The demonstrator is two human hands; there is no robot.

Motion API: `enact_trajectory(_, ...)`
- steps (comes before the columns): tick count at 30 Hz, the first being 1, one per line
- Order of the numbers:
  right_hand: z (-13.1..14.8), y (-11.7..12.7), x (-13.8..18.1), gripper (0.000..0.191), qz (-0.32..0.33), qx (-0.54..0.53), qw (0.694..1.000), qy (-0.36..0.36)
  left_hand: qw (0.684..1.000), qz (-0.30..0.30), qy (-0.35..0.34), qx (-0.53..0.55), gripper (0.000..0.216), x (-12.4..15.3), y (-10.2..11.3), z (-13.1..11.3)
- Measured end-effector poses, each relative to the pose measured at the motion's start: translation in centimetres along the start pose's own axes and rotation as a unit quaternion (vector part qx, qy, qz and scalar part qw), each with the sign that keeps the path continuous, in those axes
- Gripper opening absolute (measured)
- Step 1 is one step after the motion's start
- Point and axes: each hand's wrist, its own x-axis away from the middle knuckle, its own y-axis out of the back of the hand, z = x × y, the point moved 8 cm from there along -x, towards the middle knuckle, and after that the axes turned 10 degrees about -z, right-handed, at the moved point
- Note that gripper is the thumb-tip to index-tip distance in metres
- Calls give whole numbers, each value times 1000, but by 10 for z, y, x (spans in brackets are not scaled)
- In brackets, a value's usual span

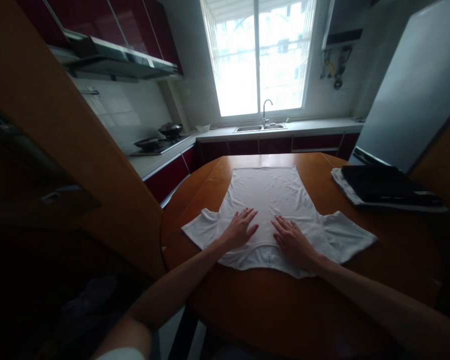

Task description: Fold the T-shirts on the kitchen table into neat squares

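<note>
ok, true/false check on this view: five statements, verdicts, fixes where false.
1. The left hand and right hand both rest on the white shirt. True.
2. The white shirt is folded in half. False: it lies spread out.
3. Its neckline is nearer than its hem. True.
4. A black bundle lies left of it. False: the black bundle is on the right.
5. The faucet stands in front of the window. True.

Open tabletop this side of shirt, folded stack blocking far right
</note>
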Motion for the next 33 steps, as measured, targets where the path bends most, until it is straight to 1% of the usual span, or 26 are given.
enact_trajectory(2, -1, -1, 1, 53, -5, 1, 1000, 1, 999, 9, 29, -21, 55, 1, -2, 15)
enact_trajectory(5, -4, -2, 2, 51, -4, 2, 1000, -2, 998, 37, 45, -37, 57, 5, -7, 27)
enact_trajectory(9, -4, -1, 4, 51, -36, -11, 999, 9, 997, -11, 70, -39, 55, 4, 0, 32)
enact_trajectory(13, -3, -7, 8, 50, -21, 1, 1000, 18, 997, 21, 61, -49, 56, 7, -7, 28)
enact_trajectory(15, -3, -7, 9, 50, -26, 4, 999, 19, 997, 10, 61, -46, 55, 6, -5, 29)
enact_trajectory(18, -3, -4, 8, 50, -43, 1, 999, 19, 996, -32, 79, -29, 52, -2, 12, 44)
enact_trajectory(19, -3, -3, 7, 50, -44, 1, 999, 20, 995, -46, 86, -20, 51, -4, 22, 53)
enact_trajectory(21, -3, -2, 7, 49, -41, 1, 999, 21, 990, -85, 112, -4, 47, -4, 48, 80)
enact_trajectory(23, -3, -3, 8, 48, -34, 0, 999, 24, 976, -132, 171, -6, 42, 8, 79, 116)
enact_trajectory(24, -3, -3, 8, 48, -32, -1, 999, 26, 967, -143, 211, -20, 42, 19, 93, 136)
enact_trajectory(25, -2, -3, 9, 47, -31, -2, 999, 28, 956, -149, 249, -42, 42, 32, 104, 154)
enact_trajectory(27, -2, -4, 11, 45, -30, -6, 999, 31, 928, -149, 325, -108, 43, 65, 119, 184)
enact_trajectory(28, -2, -5, 11, 44, -31, -8, 999, 32, 913, -147, 354, -140, 43, 81, 123, 194)
enact_trajectory(30, -1, -6, 13, 44, -32, -14, 999, 33, 891, -137, 393, -182, 42, 107, 123, 205)
enact_trajectory(33, 3, -7, 14, 44, -29, -22, 999, 37, 879, -134, 412, -201, 40, 125, 113, 206)
